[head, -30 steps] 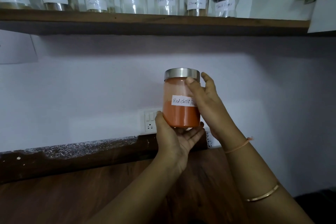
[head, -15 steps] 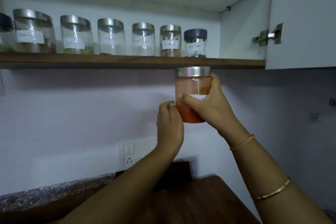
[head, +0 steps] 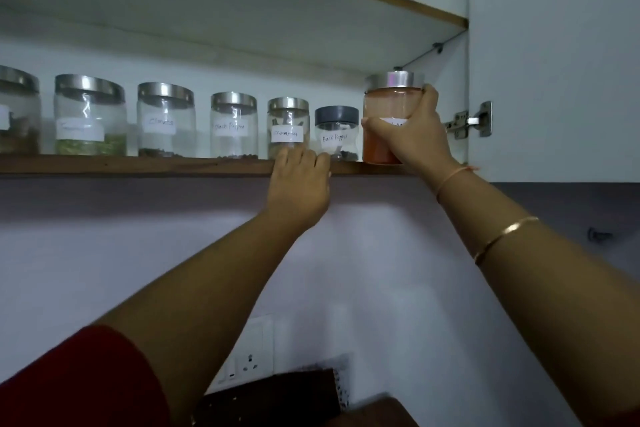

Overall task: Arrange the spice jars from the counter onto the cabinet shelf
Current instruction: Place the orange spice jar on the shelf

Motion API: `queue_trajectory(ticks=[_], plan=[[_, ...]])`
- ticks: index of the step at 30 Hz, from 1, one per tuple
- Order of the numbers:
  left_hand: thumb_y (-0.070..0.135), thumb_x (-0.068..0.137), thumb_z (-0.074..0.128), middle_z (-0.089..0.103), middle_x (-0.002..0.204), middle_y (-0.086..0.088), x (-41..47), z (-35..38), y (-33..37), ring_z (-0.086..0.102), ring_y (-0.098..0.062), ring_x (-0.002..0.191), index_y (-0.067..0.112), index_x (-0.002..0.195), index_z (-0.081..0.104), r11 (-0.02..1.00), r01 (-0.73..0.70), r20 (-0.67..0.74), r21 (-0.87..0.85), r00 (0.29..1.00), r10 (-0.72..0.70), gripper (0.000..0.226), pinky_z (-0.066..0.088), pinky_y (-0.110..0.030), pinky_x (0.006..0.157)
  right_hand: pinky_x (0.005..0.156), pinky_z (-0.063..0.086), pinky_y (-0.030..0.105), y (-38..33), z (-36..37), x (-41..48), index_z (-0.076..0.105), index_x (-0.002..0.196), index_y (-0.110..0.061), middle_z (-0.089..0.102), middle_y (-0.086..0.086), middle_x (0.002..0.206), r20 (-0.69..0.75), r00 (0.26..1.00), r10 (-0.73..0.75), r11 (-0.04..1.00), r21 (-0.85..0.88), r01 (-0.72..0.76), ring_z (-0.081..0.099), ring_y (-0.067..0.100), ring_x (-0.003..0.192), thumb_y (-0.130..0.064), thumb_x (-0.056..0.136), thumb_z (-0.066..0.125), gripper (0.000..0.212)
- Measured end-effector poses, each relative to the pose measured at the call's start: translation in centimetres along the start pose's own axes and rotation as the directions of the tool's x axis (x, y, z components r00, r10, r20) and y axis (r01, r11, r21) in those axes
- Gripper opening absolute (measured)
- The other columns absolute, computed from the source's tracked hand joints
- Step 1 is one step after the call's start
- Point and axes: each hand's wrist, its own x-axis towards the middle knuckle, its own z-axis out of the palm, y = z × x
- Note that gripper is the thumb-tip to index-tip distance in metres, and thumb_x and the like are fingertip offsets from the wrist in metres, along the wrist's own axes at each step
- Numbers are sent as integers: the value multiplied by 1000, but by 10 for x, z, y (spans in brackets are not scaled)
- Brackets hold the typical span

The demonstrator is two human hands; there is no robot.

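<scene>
Right hand (head: 414, 135) grips the chilli jar (head: 377, 149); left hand (head: 299, 187) fingers (head: 300, 159) apparently rest on shelf (head: 138, 165).

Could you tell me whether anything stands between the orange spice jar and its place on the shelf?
Nothing visible does: the right hand holds the orange jar at the right end of the shelf, beside the grey-lidded jar.

Orange-red powder (head: 378, 149) in a clear jar (head: 388, 104), its silver lid (head: 398, 80), dark grey cap (head: 336, 115) on the next jar, white labels (head: 287, 134) with dark handwriting, brown wooden shelf (head: 138, 165), white door (head: 554, 45), dark red sleeve (head: 79, 381), gold bangle (head: 505, 236), pale wall (head: 104, 253)
</scene>
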Motion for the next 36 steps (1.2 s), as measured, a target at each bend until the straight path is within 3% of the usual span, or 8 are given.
queue_trajectory(ticks=[7,11,17,22,29,36], plan=[[23,94,40,58,91,-10,-4,29,9,53,-28,87,9,100,60,997,72,-351,19,934,-61,25,39,-41,92,104,37,53,37,16,37,6,149,-16,41,16,140,31,996,81,993,-88,-78,40,39,127,-52,70,72,108],[25,93,42,59,90,-9,-2,41,8,55,-28,85,10,99,62,994,96,-440,57,896,-61,25,38,-40,90,109,31,51,55,27,58,3,149,-15,36,18,144,72,984,160,982,-109,-152,33,40,132,-52,72,72,110],[24,91,46,61,88,-8,2,51,6,56,-28,83,9,100,64,991,86,-549,100,836,-17,25,35,-39,90,106,38,49,73,38,92,3,145,-10,37,16,144,279,937,210,978,-71,-198,39,36,130,-47,69,78,114],[25,90,47,61,88,-8,3,54,6,57,-28,83,9,101,65,985,103,-581,137,814,-4,27,34,-39,90,101,40,45,84,46,106,3,144,-8,36,17,144,328,915,236,971,-110,-211,41,36,129,-46,66,81,117],[25,88,46,62,86,-9,5,55,7,56,-28,84,8,98,66,976,126,-619,177,785,11,27,33,-39,90,106,38,47,95,59,113,3,142,-6,35,19,144,356,910,214,974,-141,-175,40,36,129,-49,68,78,114],[26,89,44,62,88,-9,3,53,8,54,-28,87,8,100,64,977,137,-587,164,809,-15,29,32,-39,92,110,33,50,98,61,107,-6,146,-9,32,21,147,342,914,220,973,-142,-181,37,37,132,-51,65,79,125]])
